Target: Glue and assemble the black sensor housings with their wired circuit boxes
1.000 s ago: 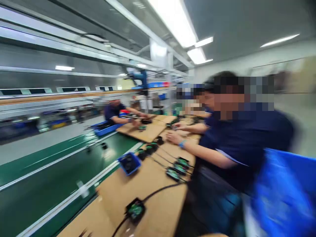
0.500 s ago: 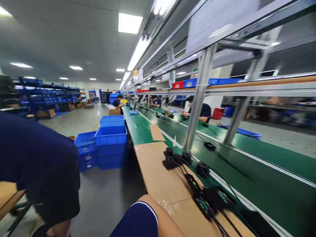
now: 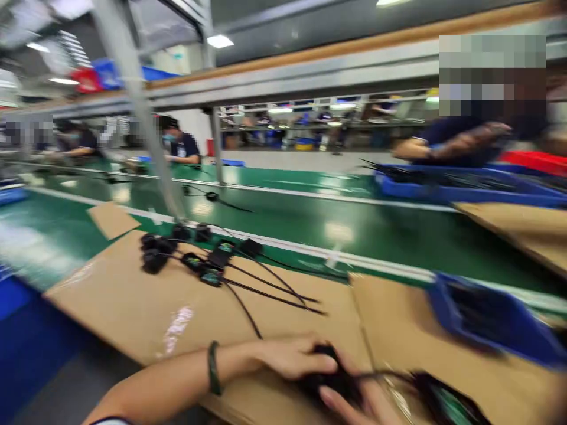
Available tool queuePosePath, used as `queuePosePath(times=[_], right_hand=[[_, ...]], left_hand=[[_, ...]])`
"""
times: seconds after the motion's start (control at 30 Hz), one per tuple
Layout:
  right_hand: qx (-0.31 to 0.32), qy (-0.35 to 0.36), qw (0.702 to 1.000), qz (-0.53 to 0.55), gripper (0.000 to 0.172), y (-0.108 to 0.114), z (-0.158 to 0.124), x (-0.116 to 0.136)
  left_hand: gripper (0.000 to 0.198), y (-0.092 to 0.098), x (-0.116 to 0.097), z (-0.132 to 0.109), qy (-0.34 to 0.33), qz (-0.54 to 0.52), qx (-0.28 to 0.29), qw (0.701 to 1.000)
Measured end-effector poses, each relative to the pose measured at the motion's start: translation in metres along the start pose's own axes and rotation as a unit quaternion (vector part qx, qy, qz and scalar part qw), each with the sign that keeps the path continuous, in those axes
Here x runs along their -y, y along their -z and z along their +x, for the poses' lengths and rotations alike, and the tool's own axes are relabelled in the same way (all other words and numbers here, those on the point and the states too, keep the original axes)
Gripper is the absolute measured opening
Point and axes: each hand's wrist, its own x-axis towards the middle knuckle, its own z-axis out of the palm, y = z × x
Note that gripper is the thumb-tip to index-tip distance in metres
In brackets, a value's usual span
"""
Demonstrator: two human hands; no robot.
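At the bottom middle, my left hand [image 3: 295,357] reaches in from the left with a dark band on its wrist, fingers closed over a black cabled part [image 3: 328,381]. My right hand [image 3: 372,404] grips the same part from its right side; motion blur and the fingers hide the part's details. A dark cable runs right from it towards a black housing [image 3: 449,401] with a green board showing. Farther back on the cardboard lie several black round pieces [image 3: 153,260] and black housings with coloured boards [image 3: 211,273], joined to black cables [image 3: 274,289].
Cardboard [image 3: 119,301] covers the near bench. A blue bin [image 3: 500,330] with dark parts stands at right. Beyond runs a green work surface [image 3: 287,230] with a metal post [image 3: 146,118]. A co-worker [image 3: 465,136] stands behind another blue bin [image 3: 443,183]; more people sit farther left.
My view has swung right and down from the aisle to the bench. Both my hands have come into view, closed around the black cabled part.
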Motion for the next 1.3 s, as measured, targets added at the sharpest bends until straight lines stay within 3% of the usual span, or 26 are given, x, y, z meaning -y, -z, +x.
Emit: queuePosePath(times=[0.03,0.1,0.17,0.3,0.57,0.77,0.97,1.3], right_hand=[[-0.011,-0.013,1.000,0.016,0.082,0.003,-0.007,0.000],[0.036,-0.007,0.997,0.070,0.082,0.006,-0.011,0.004],[0.072,0.001,0.990,0.122,0.079,0.006,-0.009,0.010],[0.061,-0.004,0.983,0.173,0.078,0.002,-0.007,0.018],[0.068,-0.074,0.968,0.231,0.077,0.006,-0.006,0.028],[0.076,-0.020,0.961,0.266,0.055,0.016,0.004,0.043],[0.101,-0.048,0.947,0.301,0.061,0.022,0.005,0.041],[0.094,-0.034,0.936,0.337,0.050,0.020,0.007,0.035]], left_hand=[[0.063,-0.002,-0.002,0.009,-0.006,-0.003,0.032,0.999],[0.073,-0.001,-0.005,0.018,-0.010,0.000,0.067,0.998],[0.065,0.003,-0.009,0.018,-0.005,0.015,0.078,0.997],[0.048,0.002,-0.017,0.016,0.037,0.051,0.064,0.996],[0.042,-0.012,-0.019,0.034,0.140,0.060,0.024,0.988],[0.039,-0.009,-0.018,0.037,0.144,0.058,0.021,0.988],[0.046,-0.007,-0.014,0.037,0.137,0.038,0.030,0.989],[0.042,-0.012,-0.022,0.042,0.157,0.050,-0.011,0.986]])
